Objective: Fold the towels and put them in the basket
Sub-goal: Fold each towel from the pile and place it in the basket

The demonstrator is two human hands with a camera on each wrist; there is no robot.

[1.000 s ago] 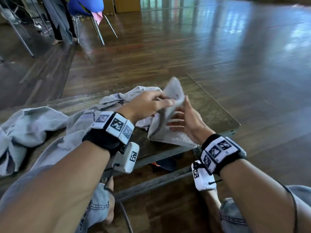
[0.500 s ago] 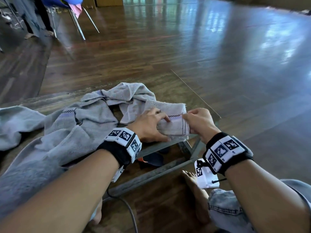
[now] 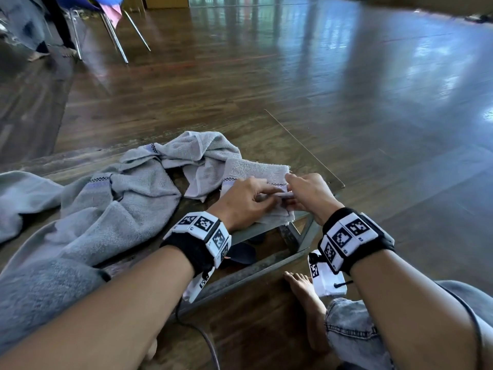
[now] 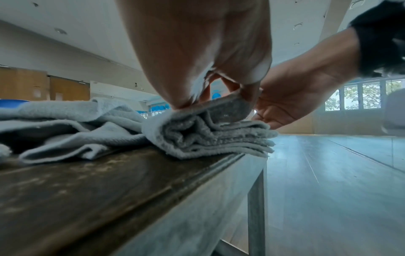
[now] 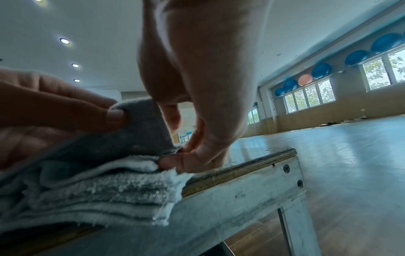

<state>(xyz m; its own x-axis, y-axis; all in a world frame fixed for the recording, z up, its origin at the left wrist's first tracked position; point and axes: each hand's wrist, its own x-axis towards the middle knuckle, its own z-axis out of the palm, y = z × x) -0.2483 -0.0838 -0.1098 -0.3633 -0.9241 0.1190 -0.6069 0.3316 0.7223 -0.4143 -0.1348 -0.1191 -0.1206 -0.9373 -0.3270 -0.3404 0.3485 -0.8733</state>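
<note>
- The left hand point(image 3: 246, 200) pinches a flap of the folded towel point(image 3: 257, 170) between its thumb and fingers. The flap is lifted a little off the stack.
- In the left wrist view, the left hand point(image 4: 197, 57) holds that flap up, and the folded towel point(image 4: 210, 138) lies in flat layers under it.
- The right hand point(image 3: 309, 194) is just beside the left one. Its fingers are curled, and they pinch the same towel at its right edge.
- In the right wrist view, the right hand point(image 5: 197, 86) has its thumb pressed on the top layer of the folded towel point(image 5: 98, 187).
- The folded towel sits at the near right corner of the surface point(image 3: 301, 158). Its edge hangs a tiny bit over the rim.
- The surface is dark wood on a grey metal frame point(image 5: 241, 199).
- A crumpled towel point(image 3: 197, 153) lies right behind the folded one and touches it.
- More loose grey towels point(image 3: 120, 204) are piled to the left on the surface.
- A bare foot point(image 3: 304, 292) rests on the wooden floor point(image 3: 346, 76) below the hands.
- Far back there are chair legs point(image 3: 117, 36).
- Blue balls point(image 5: 321, 70) sit on a shelf above the windows.
</note>
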